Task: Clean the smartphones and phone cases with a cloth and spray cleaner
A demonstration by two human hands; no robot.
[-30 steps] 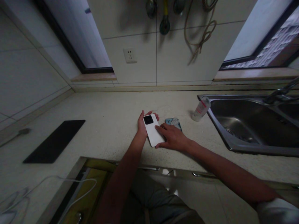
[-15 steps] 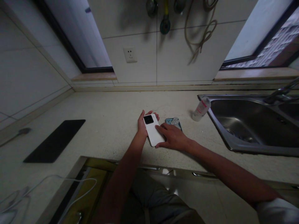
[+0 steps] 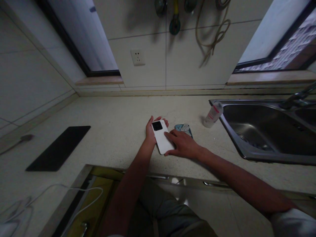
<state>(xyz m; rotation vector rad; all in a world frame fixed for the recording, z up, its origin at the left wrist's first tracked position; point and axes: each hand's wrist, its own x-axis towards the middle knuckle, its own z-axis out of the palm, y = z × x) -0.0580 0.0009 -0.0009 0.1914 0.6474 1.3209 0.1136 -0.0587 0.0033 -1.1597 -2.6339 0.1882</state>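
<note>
The left hand [image 3: 149, 131] cradles a white phone [image 3: 160, 140] from beneath and along its left side, its fingertips showing past the phone's far right edge. The phone is over the middle of the pale counter [image 3: 118, 125], its back facing up and its dark camera block [image 3: 157, 125] at the far end, the body slanting so that the near end lies farther right.

The right hand [image 3: 184, 143] reaches in from the right, partly bent, with one finger on the phone's back and the thumb by its near right corner — whether it truly grips the phone or only touches it, one cannot tell.

Just beyond the right hand lies a bluish flat object [image 3: 181, 127], partly hidden by that hand. Farther right, a clear bottle [image 3: 212, 115] with a red band stands near the left rim of the steel sink [image 3: 266, 156]. Well to the left, a black mat [image 3: 59, 148] lies flat on the counter, and a white cable [image 3: 56, 185] loops across the near left corner.
</note>
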